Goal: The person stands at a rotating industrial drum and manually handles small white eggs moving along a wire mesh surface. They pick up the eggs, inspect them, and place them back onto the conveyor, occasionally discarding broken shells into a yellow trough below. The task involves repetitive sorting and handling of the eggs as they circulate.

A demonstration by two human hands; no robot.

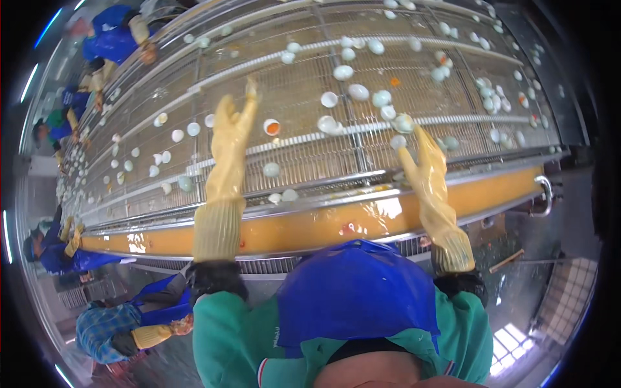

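My left hand (232,121), in a long yellow rubber glove, reaches over the slatted conveyor (301,160) with thumb and fingers apart and nothing between them. To its right lies a broken eggshell with orange yolk (272,127). My right hand (422,150), gloved alike, points its fingers at a pale eggshell (403,123) at their tips; whether it grips the shell is not certain. A smaller pale shell (398,141) lies by the thumb. More pale eggs or shells, such as a white one (358,92) and a bluish one (382,98), are scattered over the slats.
A trough of orange liquid (330,224) with metal rims runs between me and the conveyor. White guide strips (301,138) cross the slats lengthwise. Several co-workers in blue aprons (111,34) stand along the conveyor at left. A co-worker in a checked shirt (107,330) is behind at lower left.
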